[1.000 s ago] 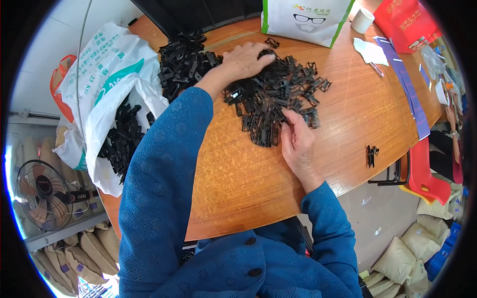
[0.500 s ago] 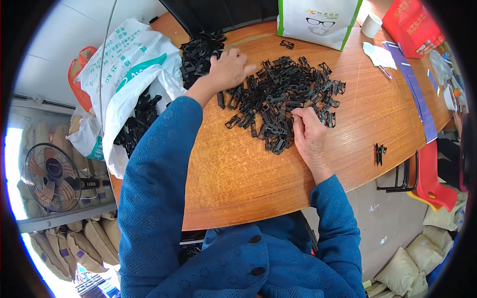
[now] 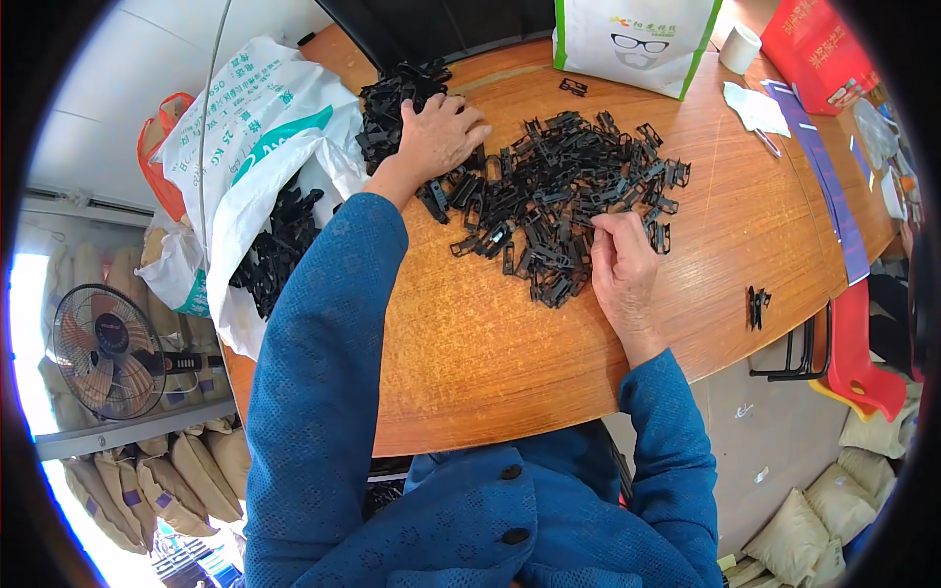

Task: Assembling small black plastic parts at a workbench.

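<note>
A wide heap of small black plastic frame-like parts (image 3: 559,186) lies loose on the wooden table. To its left is a second heap of black parts (image 3: 387,113), beside the white sack. My left hand (image 3: 439,137) lies palm down over this left heap's near right side, fingers spread and holding nothing that I can see. My right hand (image 3: 625,260) rests at the right edge of the wide heap. Its thumb and forefinger are pinched together; what they hold, if anything, is too small to make out.
A printed white sack (image 3: 265,118) with more black parts leans at the table's left. White-green (image 3: 637,49) and red (image 3: 818,54) bags stand at the back, near a paper roll (image 3: 740,49). A few black parts (image 3: 757,307) lie at the right. A fan (image 3: 110,338) stands left.
My left hand has come down and left onto the left heap, its fingers less raised. Some parts between the two heaps have shifted. My right hand stays pinched by the wide heap.
</note>
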Available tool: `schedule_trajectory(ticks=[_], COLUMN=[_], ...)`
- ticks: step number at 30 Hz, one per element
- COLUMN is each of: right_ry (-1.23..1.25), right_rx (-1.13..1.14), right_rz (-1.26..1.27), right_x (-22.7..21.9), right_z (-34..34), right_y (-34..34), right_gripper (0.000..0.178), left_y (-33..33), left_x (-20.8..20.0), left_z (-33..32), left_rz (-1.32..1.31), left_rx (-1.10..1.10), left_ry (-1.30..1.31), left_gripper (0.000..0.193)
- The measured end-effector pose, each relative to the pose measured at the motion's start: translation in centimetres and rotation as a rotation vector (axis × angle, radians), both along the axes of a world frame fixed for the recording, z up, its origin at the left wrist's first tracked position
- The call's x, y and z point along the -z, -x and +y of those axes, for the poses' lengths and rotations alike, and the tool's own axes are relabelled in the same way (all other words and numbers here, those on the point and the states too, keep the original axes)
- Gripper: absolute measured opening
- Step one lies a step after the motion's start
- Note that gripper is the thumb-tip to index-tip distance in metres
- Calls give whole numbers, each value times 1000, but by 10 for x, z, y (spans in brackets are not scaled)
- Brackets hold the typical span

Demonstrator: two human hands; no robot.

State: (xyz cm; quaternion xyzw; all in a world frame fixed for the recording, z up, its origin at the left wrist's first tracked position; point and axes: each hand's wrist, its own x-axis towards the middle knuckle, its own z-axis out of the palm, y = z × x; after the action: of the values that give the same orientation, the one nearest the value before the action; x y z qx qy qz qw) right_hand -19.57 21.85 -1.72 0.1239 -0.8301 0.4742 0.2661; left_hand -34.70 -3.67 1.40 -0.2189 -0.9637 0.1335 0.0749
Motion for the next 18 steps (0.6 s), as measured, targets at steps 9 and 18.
schedule_trajectory(ticks=[9, 18], right_ry=[-219, -91], right_rx=[132, 26], right_rz=[103, 244], right_x=[4, 4], right_z=[7, 2], right_y=[3, -5], right_gripper=[14, 11], left_y=[-62, -140], left_x=[15, 26], left_z=[18, 25], left_rz=[74, 55], left_rx=[-9, -148], left_ry=[-168, -551], left_gripper=[25, 28])
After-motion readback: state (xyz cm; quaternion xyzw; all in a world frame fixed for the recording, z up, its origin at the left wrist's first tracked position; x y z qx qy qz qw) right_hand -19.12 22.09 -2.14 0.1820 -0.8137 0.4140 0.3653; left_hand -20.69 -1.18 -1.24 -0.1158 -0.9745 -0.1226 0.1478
